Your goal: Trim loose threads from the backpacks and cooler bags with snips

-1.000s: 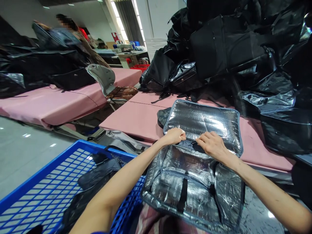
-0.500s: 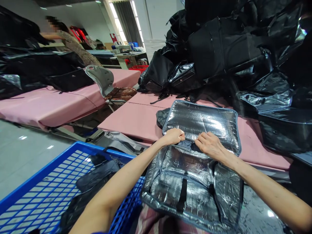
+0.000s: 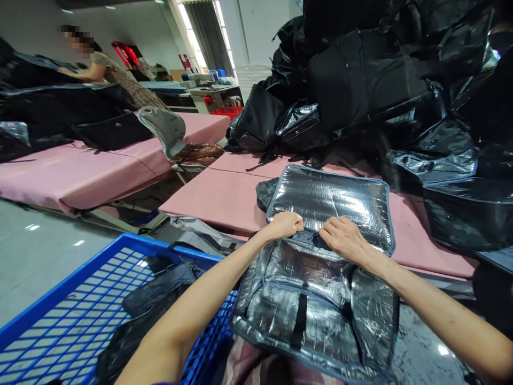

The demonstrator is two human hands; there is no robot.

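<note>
An insulated bag with a shiny silver lining lies opened over the table's front edge, its lower part hanging toward me. Its silver lid is folded back flat on the pink table. My left hand is closed on the bag's seam, at the left of the fold between lid and body. On the same seam, a little to the right, the fingers of my right hand are curled and pressed together. Between the hands shows a short stretch of dark edging. A black strap crosses the lining.
A blue plastic crate holding dark bags stands at the lower left. Black bags are piled high on the pink table. A grey chair and a person are beyond, by another pink table.
My hands and the bag are almost unmoved. At the far left, the person has shifted left, with a forearm now reaching over the dark bags.
</note>
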